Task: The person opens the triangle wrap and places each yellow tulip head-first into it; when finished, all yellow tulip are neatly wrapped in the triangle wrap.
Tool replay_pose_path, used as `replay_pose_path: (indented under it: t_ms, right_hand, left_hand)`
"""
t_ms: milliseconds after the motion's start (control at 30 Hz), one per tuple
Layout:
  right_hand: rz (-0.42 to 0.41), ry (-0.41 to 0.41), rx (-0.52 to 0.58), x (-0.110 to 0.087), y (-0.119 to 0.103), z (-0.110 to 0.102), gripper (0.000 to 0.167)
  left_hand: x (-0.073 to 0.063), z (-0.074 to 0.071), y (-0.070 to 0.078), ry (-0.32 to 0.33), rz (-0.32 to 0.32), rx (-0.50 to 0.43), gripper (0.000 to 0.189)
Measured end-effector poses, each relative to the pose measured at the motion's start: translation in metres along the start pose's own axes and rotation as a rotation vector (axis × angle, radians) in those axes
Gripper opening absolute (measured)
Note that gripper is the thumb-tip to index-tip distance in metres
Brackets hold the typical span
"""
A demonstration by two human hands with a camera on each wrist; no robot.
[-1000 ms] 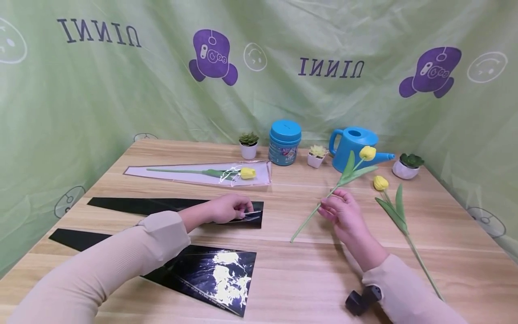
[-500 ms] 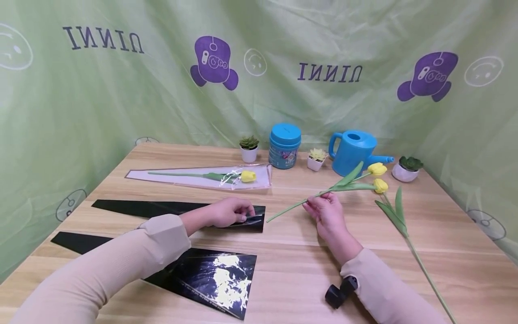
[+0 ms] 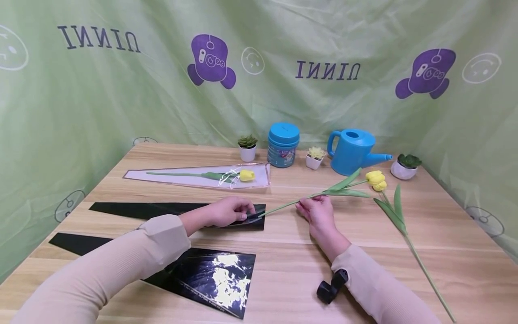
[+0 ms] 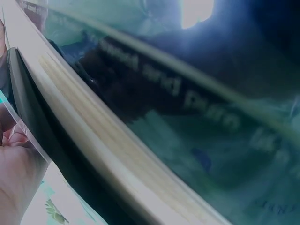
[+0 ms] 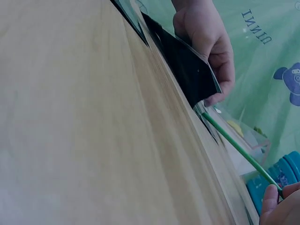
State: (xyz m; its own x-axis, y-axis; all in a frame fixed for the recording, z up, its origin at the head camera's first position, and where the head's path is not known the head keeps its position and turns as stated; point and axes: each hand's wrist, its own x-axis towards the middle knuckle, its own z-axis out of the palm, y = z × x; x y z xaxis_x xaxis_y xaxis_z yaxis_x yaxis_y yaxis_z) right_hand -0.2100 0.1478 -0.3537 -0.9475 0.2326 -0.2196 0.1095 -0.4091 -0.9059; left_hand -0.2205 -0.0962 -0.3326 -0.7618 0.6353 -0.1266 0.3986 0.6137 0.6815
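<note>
My left hand (image 3: 228, 211) pinches the raised film at the wide end of a black tapered flower sleeve (image 3: 162, 209), which lies on the table. In the right wrist view the lifted flap of this sleeve (image 5: 183, 61) stands up at the fingers of the left hand (image 5: 206, 37). My right hand (image 3: 319, 215) pinches the green stem of a yellow artificial tulip (image 3: 283, 206). The stem's lower end is at the mouth of the sleeve; how far it reaches inside is hard to tell. The bloom points right and overlaps a second tulip's bloom.
Nearer lies another black sleeve (image 3: 218, 274). A second yellow tulip (image 3: 417, 252) lies at right. Behind are a wrapped tulip (image 3: 182, 174), a blue jar (image 3: 283, 145), a blue watering can (image 3: 352, 150) and small potted succulents (image 3: 247, 148).
My right hand has moved left and tilted the tulip flatter, bringing its stem end from open table to the sleeve's mouth. The left hand stays at the sleeve.
</note>
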Motion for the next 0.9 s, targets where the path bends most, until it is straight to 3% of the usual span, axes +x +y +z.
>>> replay_pose_path:
  t_ms: [300,600,900]
  right_hand:
    - [0.030,-0.043,-0.006,-0.007,0.011,0.013,0.026]
    - [0.069,-0.096,-0.069,-0.019,0.015,0.016,0.009]
    - [0.091,-0.169,-0.129,-0.034,0.021,0.020,0.022]
  left_hand:
    - [0.003,0.001,-0.001,0.018,-0.030,-0.010,0.016]
    - [0.005,0.004,-0.001,0.051,-0.004,-0.003,0.017]
    - [0.010,0.005,-0.002,0.072,0.013,0.016,0.017]
